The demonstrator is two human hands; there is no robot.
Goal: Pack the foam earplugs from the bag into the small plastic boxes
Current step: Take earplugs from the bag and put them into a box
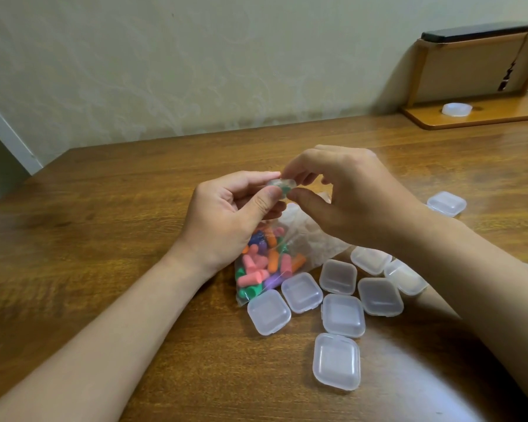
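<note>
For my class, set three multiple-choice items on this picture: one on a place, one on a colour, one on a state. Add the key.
1. Where is the bag of earplugs? A) on the shelf B) on the table beside the loose boxes C) on the floor
2. What colour shows inside the held box? A) green B) black C) yellow
3. How are the loose boxes' lids? A) shut B) open C) removed
Key: 1 B, it lies on the wood next to them; 2 A, green shows through the clear plastic; 3 A, every lid sits down on its base.
</note>
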